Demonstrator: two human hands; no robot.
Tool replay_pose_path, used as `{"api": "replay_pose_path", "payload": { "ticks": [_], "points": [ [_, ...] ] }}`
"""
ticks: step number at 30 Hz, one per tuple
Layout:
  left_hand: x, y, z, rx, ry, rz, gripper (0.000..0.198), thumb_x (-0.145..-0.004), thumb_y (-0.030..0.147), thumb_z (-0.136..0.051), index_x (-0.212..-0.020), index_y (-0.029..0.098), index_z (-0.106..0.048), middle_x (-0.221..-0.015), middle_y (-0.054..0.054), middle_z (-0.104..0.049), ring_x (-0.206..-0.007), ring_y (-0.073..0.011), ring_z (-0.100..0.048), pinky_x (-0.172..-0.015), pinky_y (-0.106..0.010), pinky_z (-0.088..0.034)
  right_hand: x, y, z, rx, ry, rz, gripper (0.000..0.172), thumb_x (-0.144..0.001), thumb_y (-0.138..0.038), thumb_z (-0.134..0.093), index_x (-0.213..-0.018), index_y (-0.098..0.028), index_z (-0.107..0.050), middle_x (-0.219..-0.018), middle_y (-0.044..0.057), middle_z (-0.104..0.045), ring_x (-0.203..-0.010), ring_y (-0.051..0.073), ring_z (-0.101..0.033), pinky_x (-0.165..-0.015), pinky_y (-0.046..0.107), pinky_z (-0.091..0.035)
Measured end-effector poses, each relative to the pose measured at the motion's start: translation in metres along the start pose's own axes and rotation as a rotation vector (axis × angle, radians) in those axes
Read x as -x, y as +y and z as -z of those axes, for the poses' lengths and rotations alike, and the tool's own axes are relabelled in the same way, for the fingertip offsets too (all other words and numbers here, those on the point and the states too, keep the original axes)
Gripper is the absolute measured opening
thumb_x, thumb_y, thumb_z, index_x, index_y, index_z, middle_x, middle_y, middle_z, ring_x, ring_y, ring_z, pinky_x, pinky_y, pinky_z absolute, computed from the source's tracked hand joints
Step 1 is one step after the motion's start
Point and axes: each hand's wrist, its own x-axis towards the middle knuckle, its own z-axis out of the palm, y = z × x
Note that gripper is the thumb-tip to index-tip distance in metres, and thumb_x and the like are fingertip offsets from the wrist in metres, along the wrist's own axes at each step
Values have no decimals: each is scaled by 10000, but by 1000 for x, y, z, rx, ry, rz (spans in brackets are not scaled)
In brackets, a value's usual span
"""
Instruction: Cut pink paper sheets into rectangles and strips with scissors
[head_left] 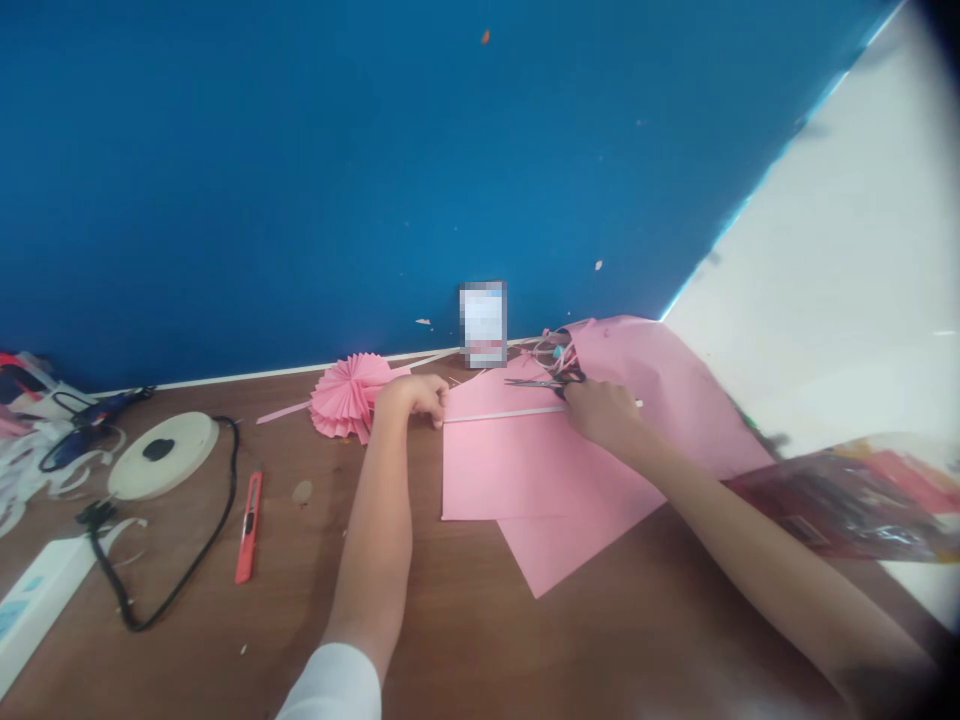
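Observation:
A pink paper sheet lies flat on the table, with a narrow white strip running across its upper part. At the sheet's left edge, my left hand is closed, its fingertips at the left end of the strip. My right hand grips a pair of scissors by the handles, blades pointing left over the paper. The strip passes under or beside my right hand, and its other end shows just beyond. Beside my left hand sits a pleated pink paper rosette.
More pink paper spreads to the right, next to a plastic packet. A phone-like device, pixelated, leans on the blue wall. At left lie a red cutter, a white tape roll, a black cable and a power strip.

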Motion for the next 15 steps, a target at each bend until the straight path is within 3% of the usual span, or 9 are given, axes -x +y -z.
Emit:
{"api": "replay_pose_path", "payload": {
  "ticks": [15],
  "points": [
    [1,1,-1,-11,51,-25,305,-496,148,-717,-747,194,-549,-652,44,-592,-550,-98,-453,-488,-218,-290,1,1,-1,-23,13,7,363,-924,-222,-293,-1016,-119,-629,-915,180,-659,-835,323,-642,-680,383,-450]
  ]
}}
